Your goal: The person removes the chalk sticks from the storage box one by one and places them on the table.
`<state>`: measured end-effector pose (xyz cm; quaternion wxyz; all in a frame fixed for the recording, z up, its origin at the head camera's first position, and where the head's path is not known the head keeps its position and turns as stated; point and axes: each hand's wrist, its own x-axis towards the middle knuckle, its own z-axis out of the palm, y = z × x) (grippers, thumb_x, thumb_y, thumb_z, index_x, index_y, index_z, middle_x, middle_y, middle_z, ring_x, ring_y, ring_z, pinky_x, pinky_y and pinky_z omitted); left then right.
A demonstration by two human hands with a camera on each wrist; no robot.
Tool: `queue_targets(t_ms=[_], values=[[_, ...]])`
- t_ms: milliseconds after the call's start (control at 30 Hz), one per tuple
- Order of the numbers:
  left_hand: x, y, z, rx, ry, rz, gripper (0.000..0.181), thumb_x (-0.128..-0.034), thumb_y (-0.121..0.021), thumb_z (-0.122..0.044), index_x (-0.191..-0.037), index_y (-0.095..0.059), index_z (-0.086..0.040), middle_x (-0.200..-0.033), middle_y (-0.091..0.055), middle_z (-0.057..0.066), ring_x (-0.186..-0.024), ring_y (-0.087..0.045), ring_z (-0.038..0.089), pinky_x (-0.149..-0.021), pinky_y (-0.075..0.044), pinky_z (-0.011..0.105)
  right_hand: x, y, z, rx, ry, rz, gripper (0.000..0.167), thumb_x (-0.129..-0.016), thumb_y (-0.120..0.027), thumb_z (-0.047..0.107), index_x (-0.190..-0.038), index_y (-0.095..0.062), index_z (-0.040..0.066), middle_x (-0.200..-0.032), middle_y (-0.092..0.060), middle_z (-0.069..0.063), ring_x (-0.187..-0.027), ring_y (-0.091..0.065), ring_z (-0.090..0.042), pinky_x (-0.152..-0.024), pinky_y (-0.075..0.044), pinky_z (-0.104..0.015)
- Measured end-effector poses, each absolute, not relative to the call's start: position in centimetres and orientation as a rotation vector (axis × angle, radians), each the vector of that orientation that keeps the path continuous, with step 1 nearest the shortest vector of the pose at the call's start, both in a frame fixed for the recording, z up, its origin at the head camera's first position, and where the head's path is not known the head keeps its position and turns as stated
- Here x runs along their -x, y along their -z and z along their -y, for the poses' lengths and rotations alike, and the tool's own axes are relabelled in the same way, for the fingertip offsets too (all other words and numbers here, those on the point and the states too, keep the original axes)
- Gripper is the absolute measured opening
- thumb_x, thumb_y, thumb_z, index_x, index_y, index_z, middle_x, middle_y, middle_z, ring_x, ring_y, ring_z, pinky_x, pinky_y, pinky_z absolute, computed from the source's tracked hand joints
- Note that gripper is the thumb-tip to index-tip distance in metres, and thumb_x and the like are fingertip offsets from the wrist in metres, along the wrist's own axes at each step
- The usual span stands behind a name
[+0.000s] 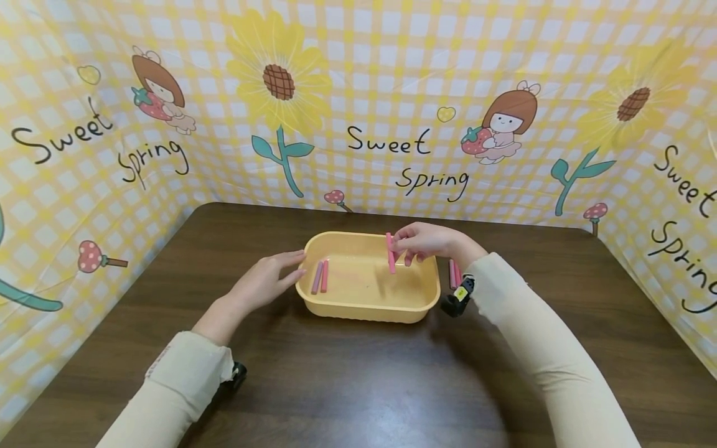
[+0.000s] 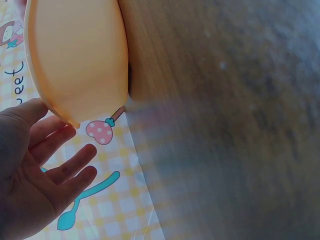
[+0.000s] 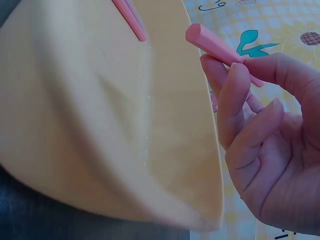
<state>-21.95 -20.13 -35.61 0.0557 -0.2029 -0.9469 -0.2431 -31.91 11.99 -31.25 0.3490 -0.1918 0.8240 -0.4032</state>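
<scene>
Head view: our right hand (image 1: 422, 241) pinches a slim pink chalk-like stick (image 1: 391, 255) above a rounded yellow plastic tray (image 1: 364, 312). Left wrist view: our left hand (image 2: 32, 185), loosely spread, touches the tray's edge, best kept steady. Right wrist view: a light pinch likely avoids snapping the stick.

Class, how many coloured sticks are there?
5: two sticks in the tray, one held stick in the right grip, two outer sticks right of the tray; the right sleeve may hide more.
</scene>
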Motion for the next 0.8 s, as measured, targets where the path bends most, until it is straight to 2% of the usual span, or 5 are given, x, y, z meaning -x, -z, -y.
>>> queue_targets(t_ms=[467,800], values=[[21.9,35.6,20.1,0.603,0.744,2.888,0.043,-0.0943,-0.055,-0.019,-0.131,-0.051,0.002,-0.136,-0.050,0.019,-0.127,-0.047,0.036,-0.107,-0.037,0.051,31.3,32.0,-14.6,0.468,1.055,-2.168,0.026,-0.095,-0.052,0.027,-0.108,-0.057,0.005,-0.085,-0.065,0.000,-0.069,-0.057,-0.010,-0.055,-0.041,-0.019],[22.0,35.7,20.1,0.610,0.733,2.877,0.042,-0.0942,-0.055,-0.019,-0.131,-0.051,0.002,-0.136,-0.051,0.020,-0.127,-0.048,0.036,-0.107,-0.038,0.051,31.0,32.3,-16.6,0.495,1.117,-2.134,0.032,-0.097,-0.048,0.025,-0.115,-0.052,-0.001,-0.076,-0.064,0.004,-0.064,-0.055,-0.008,-0.053,-0.039,-0.017]])
